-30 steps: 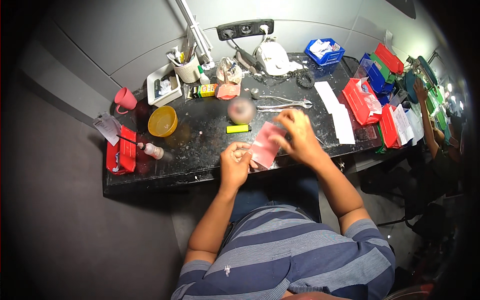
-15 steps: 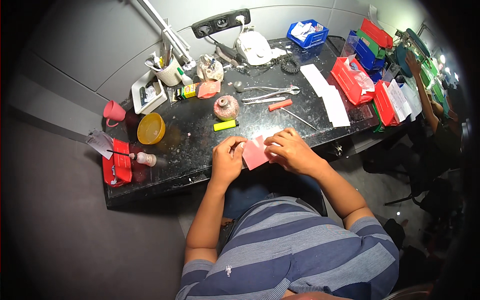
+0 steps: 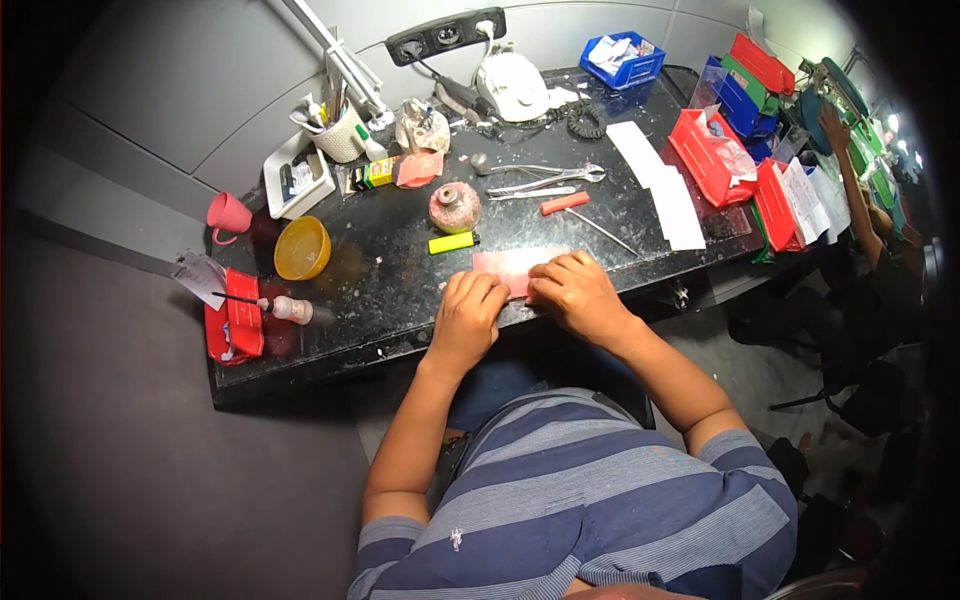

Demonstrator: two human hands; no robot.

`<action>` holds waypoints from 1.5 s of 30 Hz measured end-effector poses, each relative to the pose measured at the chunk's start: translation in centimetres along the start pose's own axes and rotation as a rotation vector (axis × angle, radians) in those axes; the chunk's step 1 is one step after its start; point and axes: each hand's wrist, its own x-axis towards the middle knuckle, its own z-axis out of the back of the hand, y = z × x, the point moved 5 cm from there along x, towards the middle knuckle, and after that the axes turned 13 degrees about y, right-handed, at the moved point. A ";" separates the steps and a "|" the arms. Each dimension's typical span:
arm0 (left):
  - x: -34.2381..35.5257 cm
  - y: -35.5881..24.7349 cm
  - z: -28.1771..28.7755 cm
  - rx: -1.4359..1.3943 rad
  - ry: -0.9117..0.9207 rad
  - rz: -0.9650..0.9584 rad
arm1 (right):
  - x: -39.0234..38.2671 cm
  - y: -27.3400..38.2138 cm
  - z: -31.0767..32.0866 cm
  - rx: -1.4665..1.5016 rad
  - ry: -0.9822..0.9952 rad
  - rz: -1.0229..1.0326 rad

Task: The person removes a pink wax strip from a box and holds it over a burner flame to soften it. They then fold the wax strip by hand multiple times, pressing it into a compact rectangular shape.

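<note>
A thin pink sheet point(image 3: 510, 262) lies horizontally at the bench's front edge. My left hand point(image 3: 470, 310) grips its left part with curled fingers, and my right hand point(image 3: 575, 298) holds its right part, fingers bent onto it. Just behind the sheet lie a lime-green lighter point(image 3: 450, 242) and a thin metal tool with a red handle point(image 3: 562, 203). A round speckled metal burner point(image 3: 455, 208) stands behind the lighter, with metal pliers point(image 3: 540, 177) to its right.
Around them on the black bench point(image 3: 385, 290) are a yellow bowl point(image 3: 302, 249), pink mug point(image 3: 229, 213), white tray point(image 3: 300, 180), white papers point(image 3: 656, 186), red bins point(image 3: 715, 155) and a small bottle point(image 3: 293, 309). A co-worker's arm point(image 3: 850, 180) reaches into bins at the far right.
The pink sheet has gone from tilted between my hands to horizontal at the bench edge. My right hand has come down onto it, and both hands now press close along its near side.
</note>
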 end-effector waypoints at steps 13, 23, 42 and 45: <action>1.0 1.5 -1.3 -0.100 0.036 0.101 | 0.6 -1.6 -0.5 0.043 0.079 -0.037; 1.1 1.8 -1.1 -0.137 -0.002 0.103 | 1.0 -0.6 0.0 0.117 0.064 -0.022; 1.1 0.7 1.2 -0.733 -0.101 0.264 | -1.8 -3.3 4.2 0.778 -0.026 -0.521; 1.0 1.4 1.1 -0.836 0.014 0.331 | -1.5 -3.5 3.5 0.969 -0.026 -0.531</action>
